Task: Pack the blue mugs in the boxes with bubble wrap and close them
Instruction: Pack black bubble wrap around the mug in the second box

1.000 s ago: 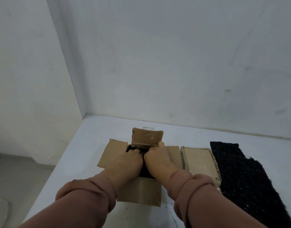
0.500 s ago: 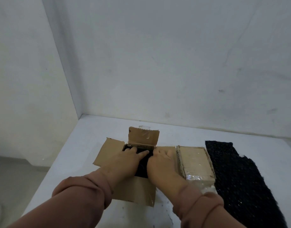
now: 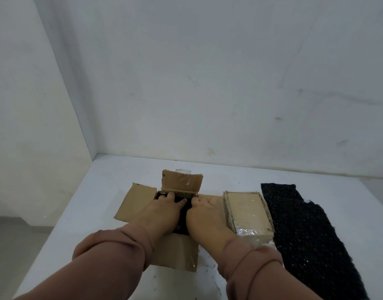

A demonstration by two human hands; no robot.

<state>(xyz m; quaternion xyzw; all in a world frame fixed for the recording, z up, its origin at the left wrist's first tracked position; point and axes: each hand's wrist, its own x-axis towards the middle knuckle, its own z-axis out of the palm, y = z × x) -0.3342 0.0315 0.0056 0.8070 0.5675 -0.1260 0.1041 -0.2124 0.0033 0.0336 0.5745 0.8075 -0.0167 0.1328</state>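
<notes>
An open cardboard box (image 3: 182, 184) sits on the white table with its four flaps spread out. Black bubble wrap (image 3: 183, 221) fills its inside; no mug shows. My left hand (image 3: 162, 210) lies flat on the wrap, fingers spread toward the back flap. My right hand (image 3: 204, 215) rests on the box's right side, fingertips touching the wrap's edge. A second, closed box (image 3: 246, 210) wrapped in clear tape stands just right of my right hand.
A long sheet of black bubble wrap (image 3: 305, 230) lies on the table (image 3: 104, 191) at the right, beside the closed box. Walls rise at the back and left. The table's left edge drops to a grey floor (image 3: 11, 245).
Both hands have flattened and spread apart over the wrap inside the box; the right hand slid toward the right flap. The view shifted a little.
</notes>
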